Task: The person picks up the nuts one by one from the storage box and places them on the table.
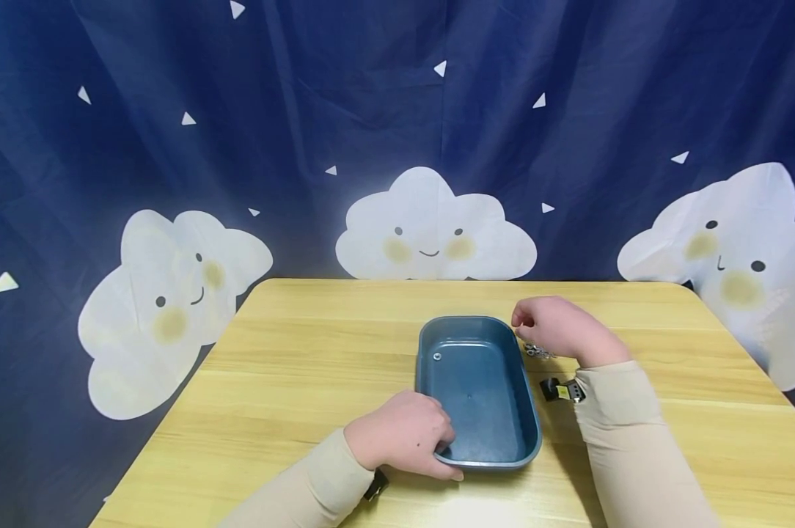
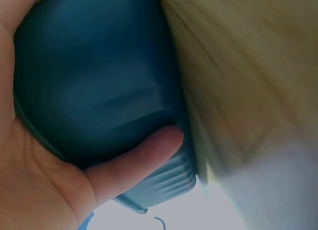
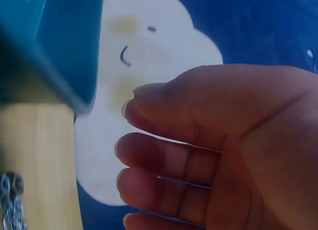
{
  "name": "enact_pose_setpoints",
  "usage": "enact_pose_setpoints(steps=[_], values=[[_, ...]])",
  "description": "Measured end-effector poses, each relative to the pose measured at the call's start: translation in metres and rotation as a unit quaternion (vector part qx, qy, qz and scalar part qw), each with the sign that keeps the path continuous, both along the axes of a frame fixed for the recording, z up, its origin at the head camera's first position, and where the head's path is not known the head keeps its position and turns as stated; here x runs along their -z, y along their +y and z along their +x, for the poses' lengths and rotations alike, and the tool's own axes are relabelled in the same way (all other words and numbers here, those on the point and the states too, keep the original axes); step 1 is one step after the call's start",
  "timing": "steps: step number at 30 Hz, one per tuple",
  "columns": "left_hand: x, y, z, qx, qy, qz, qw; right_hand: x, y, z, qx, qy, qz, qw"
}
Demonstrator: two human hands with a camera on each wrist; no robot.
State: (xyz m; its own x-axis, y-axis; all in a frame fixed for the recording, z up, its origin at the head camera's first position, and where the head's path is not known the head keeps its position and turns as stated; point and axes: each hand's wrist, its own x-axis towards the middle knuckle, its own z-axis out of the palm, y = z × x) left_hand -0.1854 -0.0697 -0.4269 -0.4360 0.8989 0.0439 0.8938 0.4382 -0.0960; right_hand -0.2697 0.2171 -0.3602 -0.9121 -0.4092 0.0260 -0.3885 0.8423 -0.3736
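A dark teal plastic tray (image 1: 480, 396) sits on the wooden table, its long sides running away from me. My left hand (image 1: 407, 434) grips its near left corner, fingers over the rim and the thumb (image 2: 141, 165) along the outer wall. Inside, toward the far left, lies one small ring-shaped metal piece (image 1: 437, 356), like a nut. My right hand (image 1: 559, 328) hovers just outside the far right rim with fingers curled, thumb and index tips together. I cannot tell whether something small is between them. Beneath it is a little pile of shiny metal rings (image 1: 536, 351).
The light wooden table (image 1: 325, 337) extends around the tray on all sides. Behind its far edge hangs a dark blue curtain (image 1: 371, 88) printed with white clouds and triangles. Black straps with small devices (image 1: 562, 391) are at the wrists.
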Motion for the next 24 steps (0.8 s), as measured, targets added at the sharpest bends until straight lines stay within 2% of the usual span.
enact_pose_setpoints(steps=[9, 17, 24], values=[[-0.001, 0.000, 0.000, 0.002, -0.010, -0.001, 1.0000, -0.004, -0.031, 0.010, -0.046, 0.048, 0.012, 0.998], [0.001, 0.000, -0.001, 0.006, 0.004, 0.001, 1.0000, 0.002, -0.058, 0.014, -0.083, 0.038, 0.028, 0.995], [0.002, 0.001, -0.002, 0.003, -0.004, 0.001, 1.0000, 0.013, -0.079, 0.013, -0.128, 0.035, 0.048, 0.990]])
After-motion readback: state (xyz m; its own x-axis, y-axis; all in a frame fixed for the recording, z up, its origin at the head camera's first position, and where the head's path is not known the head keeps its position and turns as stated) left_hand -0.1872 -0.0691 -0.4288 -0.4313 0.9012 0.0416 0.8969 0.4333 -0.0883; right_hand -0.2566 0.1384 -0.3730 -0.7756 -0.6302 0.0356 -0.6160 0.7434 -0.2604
